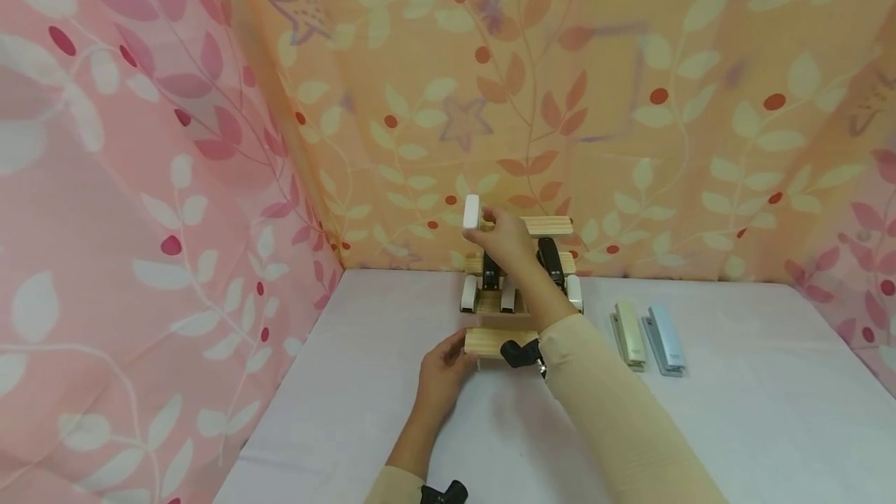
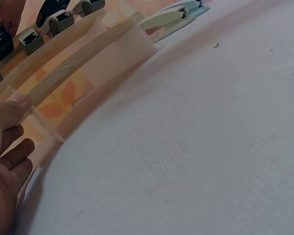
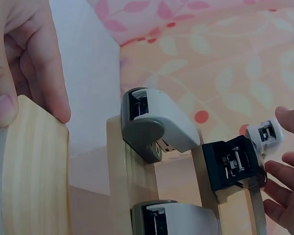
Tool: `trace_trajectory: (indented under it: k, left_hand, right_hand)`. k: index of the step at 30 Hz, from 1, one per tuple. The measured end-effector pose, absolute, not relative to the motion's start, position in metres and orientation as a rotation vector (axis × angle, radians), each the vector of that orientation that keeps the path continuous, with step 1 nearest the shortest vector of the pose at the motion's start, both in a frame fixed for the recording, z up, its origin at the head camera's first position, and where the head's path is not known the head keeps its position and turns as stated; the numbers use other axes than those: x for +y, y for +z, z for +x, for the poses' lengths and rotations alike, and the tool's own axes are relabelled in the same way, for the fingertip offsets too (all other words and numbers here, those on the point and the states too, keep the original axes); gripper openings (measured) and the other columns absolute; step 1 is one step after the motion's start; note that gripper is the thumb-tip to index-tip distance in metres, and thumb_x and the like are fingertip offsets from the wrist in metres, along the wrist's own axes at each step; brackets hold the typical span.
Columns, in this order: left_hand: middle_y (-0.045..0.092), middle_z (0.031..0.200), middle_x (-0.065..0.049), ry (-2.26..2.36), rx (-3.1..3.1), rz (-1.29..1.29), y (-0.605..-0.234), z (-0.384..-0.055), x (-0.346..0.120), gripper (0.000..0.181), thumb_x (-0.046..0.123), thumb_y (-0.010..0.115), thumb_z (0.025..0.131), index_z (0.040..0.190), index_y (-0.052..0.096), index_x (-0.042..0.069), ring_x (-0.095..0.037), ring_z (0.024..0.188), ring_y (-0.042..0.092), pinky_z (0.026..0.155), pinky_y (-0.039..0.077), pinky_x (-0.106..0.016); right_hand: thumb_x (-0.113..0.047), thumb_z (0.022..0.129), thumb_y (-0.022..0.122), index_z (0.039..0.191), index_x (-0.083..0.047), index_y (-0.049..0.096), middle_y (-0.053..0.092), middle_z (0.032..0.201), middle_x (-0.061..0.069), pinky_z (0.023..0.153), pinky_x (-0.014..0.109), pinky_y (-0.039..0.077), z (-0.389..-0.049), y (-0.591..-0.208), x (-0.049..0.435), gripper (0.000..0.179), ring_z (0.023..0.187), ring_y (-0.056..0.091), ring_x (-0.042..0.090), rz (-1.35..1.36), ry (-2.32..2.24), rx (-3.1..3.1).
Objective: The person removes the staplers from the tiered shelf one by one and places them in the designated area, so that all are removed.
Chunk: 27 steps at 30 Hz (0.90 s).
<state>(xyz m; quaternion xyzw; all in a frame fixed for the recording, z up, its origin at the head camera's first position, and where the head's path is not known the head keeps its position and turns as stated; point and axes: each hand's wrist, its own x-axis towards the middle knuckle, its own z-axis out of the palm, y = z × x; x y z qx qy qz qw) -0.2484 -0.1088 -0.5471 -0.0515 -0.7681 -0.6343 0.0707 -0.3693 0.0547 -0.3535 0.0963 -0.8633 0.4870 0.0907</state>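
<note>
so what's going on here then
A person's right hand holds a white stapler by the left end of the top board of a stepped wooden rack; whether it rests there is hard to tell. The left hand grips the left end of the front board. Black staplers and more white ones sit on the boards between. A green stapler and a blue one are on the table to the right.

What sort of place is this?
Probably a small staged work corner: leafy curtains hang behind and beside a pale table, with staplers on it and on a wooden rack.
</note>
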Motion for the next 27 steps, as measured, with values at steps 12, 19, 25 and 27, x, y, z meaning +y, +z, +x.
trace_trajectory:
  k: [12,19,25,27]
  left_hand:
    - [0.063,0.142,-0.009,-1.897,-2.311,-0.153,-0.549,-0.250,-0.108,0.057,0.030,0.079,0.090,0.141,0.062,0.011,-0.028,0.135,0.057,0.113,0.047,-0.037]
    - [0.063,0.142,-0.005,-1.897,-2.328,-0.145,-0.549,-0.249,-0.107,0.053,0.028,0.079,0.092,0.141,0.062,0.015,-0.023,0.136,0.056,0.114,0.046,-0.036]
    - [0.063,0.142,-0.006,-1.900,-2.321,-0.155,-0.547,-0.249,-0.105,0.053,0.024,0.079,0.092,0.141,0.062,0.013,-0.024,0.136,0.056,0.114,0.046,-0.036]
    - [0.063,0.142,-0.007,-1.897,-2.322,-0.162,-0.547,-0.249,-0.105,0.053,0.023,0.079,0.092,0.141,0.062,0.013,-0.025,0.136,0.056,0.114,0.046,-0.035]
  right_hand:
    - [-0.049,0.089,0.078,0.128,-0.013,0.068,0.074,0.113,0.007,0.103,0.053,0.037,-0.375,-0.360,0.043,0.054,0.108,0.062,0.032,0.250,1.108,-2.588]
    - [-0.051,0.087,0.080,0.126,-0.013,0.069,0.074,0.113,0.005,0.104,0.052,0.035,-0.379,-0.365,0.039,0.055,0.108,0.059,0.031,0.171,1.073,-2.576]
    - [-0.050,0.087,0.080,0.123,-0.013,0.071,0.076,0.110,0.004,0.102,0.051,0.035,-0.382,-0.366,0.039,0.052,0.106,0.060,0.031,0.144,1.095,-2.534]
    - [-0.047,0.087,0.081,0.123,-0.013,0.072,0.077,0.109,0.004,0.102,0.051,0.035,-0.381,-0.366,0.040,0.050,0.106,0.061,0.031,0.146,1.118,-2.514]
